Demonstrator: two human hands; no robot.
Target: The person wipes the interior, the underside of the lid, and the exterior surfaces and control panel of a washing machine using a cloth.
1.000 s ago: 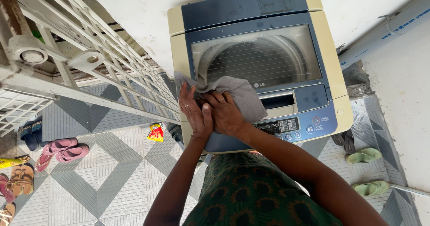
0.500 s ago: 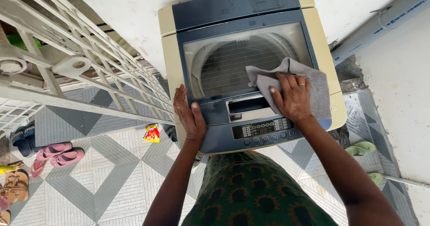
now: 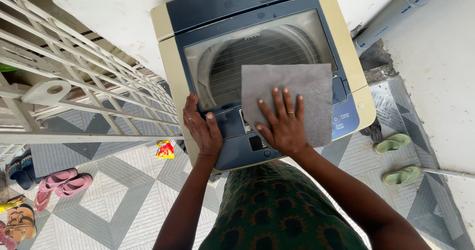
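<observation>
Small red-and-yellow packet on floor beside washing machine

The right hand is pressing a grey cloth flat on the washing machine; the left hand is resting on its front corner.

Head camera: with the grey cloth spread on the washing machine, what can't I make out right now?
- Control panel: mostly covered by the grey cloth and the right hand.
- Washing machine back edge: cut off by the top of the frame.
- Drum contents: blurred behind the ribbed lid window.
- Front left corner: hidden under the left hand.
</observation>
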